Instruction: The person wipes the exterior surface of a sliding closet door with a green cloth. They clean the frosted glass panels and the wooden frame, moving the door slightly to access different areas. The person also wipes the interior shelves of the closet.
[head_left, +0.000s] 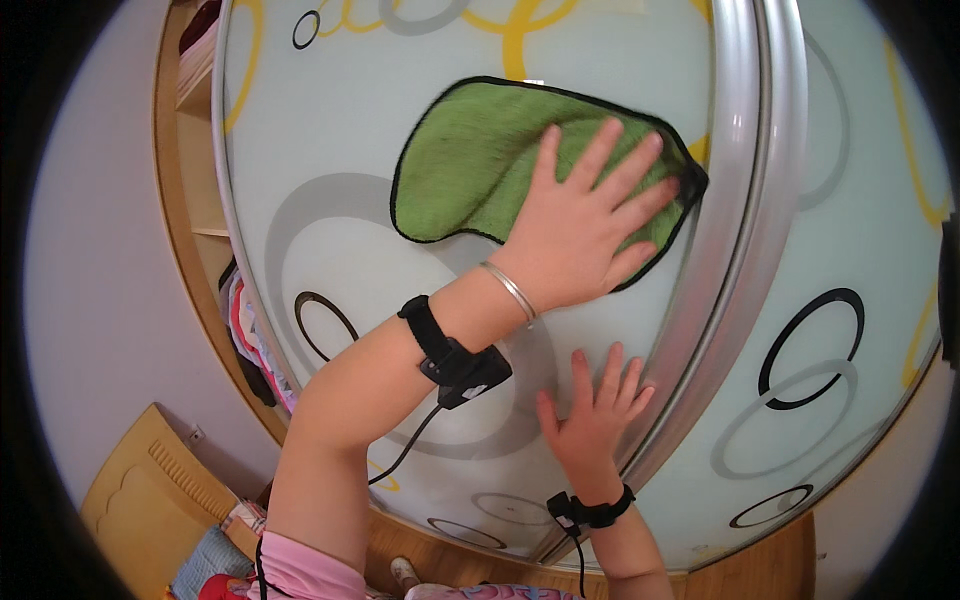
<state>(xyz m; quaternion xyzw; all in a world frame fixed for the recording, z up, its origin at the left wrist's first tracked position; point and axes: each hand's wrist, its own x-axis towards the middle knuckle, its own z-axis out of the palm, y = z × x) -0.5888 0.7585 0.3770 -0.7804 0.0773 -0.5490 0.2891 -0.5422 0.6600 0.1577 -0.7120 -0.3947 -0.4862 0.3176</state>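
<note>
Fingers spread, my left hand (574, 221) presses a green cloth with black edging (480, 150) flat against a glossy white sliding wardrobe door (352, 112). The cloth's right corner is bunched near the door's silver metal frame (739, 150), and a fold runs through its middle. Lower down, my right hand (596, 409) rests open on the same door, beside the frame, with nothing in it. Each wrist wears a black strap with a small device and a cable. A thin silver bangle (510, 291) circles my left wrist.
A second door panel (817, 240) with ring patterns stands right of the frame. At the left, open wardrobe shelves (199, 180) show folded clothes (251, 337). A wooden headboard (142, 487) and a blue pillow (212, 562) lie at lower left. Wooden floor (442, 559) shows below.
</note>
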